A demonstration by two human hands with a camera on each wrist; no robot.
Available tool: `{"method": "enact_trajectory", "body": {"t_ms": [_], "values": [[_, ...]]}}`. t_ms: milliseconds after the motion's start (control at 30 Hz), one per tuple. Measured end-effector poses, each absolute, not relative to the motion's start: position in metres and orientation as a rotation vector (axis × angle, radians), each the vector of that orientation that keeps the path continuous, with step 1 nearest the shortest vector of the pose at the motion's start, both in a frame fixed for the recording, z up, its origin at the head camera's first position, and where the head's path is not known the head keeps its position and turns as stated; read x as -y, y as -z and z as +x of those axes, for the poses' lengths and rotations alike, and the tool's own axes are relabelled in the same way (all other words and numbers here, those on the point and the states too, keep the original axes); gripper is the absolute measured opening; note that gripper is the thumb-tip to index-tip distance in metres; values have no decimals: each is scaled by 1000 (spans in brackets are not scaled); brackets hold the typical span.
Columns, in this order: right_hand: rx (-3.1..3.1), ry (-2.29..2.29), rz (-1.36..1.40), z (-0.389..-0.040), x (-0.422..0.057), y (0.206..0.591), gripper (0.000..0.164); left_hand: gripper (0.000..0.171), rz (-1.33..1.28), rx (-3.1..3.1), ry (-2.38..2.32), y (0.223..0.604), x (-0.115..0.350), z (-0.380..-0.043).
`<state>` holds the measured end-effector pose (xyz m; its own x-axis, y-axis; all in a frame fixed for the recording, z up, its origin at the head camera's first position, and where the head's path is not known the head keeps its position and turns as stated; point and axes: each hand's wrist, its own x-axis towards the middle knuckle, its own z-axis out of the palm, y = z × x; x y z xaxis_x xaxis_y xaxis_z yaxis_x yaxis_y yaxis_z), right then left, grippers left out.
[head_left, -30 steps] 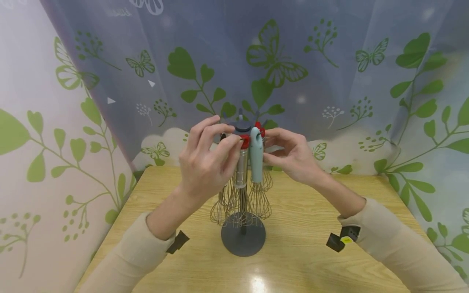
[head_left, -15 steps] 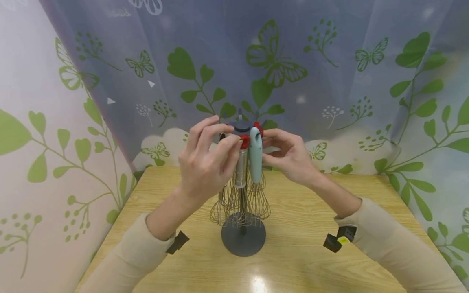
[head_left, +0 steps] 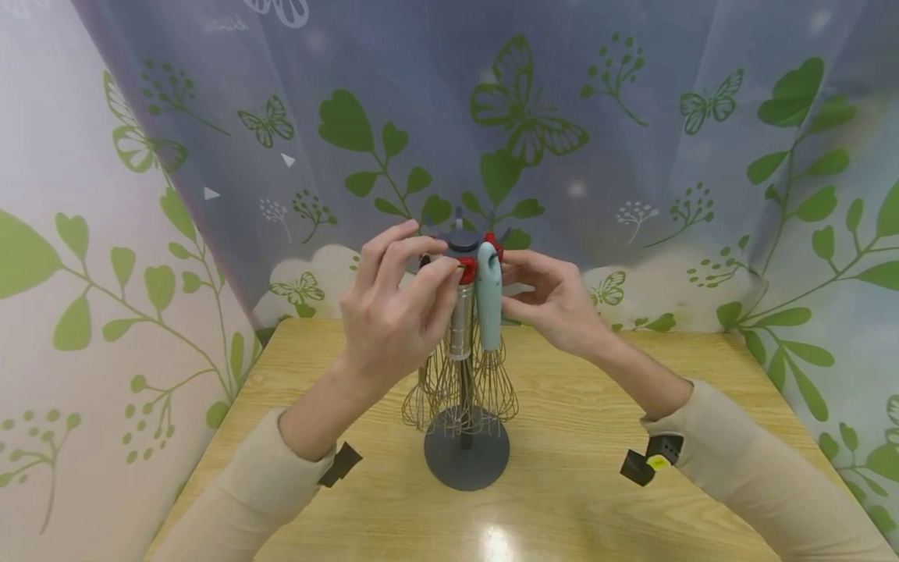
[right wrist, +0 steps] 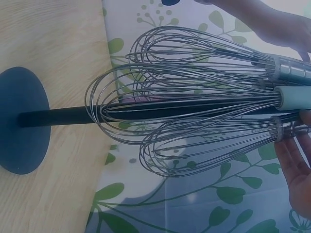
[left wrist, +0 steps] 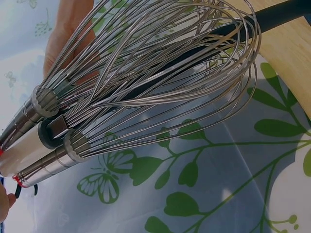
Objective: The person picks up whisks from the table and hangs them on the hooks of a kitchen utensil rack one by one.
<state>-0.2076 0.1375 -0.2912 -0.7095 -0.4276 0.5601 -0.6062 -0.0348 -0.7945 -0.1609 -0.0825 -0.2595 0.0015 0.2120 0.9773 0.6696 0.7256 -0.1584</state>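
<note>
Several whisks hang around a dark stand with a round base (head_left: 467, 460) in the head view. With thumb and fingertips, my left hand (head_left: 396, 304) pinches the red end of a silver-handled whisk (head_left: 460, 324) at the front. A light blue-handled whisk (head_left: 489, 304) hangs just right of it. Behind that, my right hand (head_left: 551, 297) holds another red-ended whisk (head_left: 495, 242), mostly hidden. The right wrist view shows its silver handle (right wrist: 289, 128) against the fingers (right wrist: 291, 160). Wire loops (left wrist: 160, 73) fill the left wrist view. Whether each whisk's end sits on a hook is hidden.
The stand is on a light wooden table (head_left: 597, 468). A patterned curtain (head_left: 618, 172) with green leaves and butterflies rises close behind it, with similar cloth on both sides. Another dark-topped handle (head_left: 425, 261) hangs behind the left fingers.
My right hand has shifted slightly left with its whisk, whose wires now lie behind the light blue one. My left hand has hardly moved.
</note>
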Motion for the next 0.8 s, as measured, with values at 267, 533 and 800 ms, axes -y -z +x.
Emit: {"method": "enact_trajectory", "body": {"t_ms": [267, 533, 800], "values": [[2043, -1889, 1116, -208, -141, 296, 45, 6, -746, 1556, 414, 260, 81, -164], [2022, -1904, 1121, -209, -147, 303, 58, 9, -785, 1535, 518, 267, 84, -165], [2024, -1900, 1092, -206, -162, 309, 52, 20, -775, 1530, 620, 275, 94, -164]]}}
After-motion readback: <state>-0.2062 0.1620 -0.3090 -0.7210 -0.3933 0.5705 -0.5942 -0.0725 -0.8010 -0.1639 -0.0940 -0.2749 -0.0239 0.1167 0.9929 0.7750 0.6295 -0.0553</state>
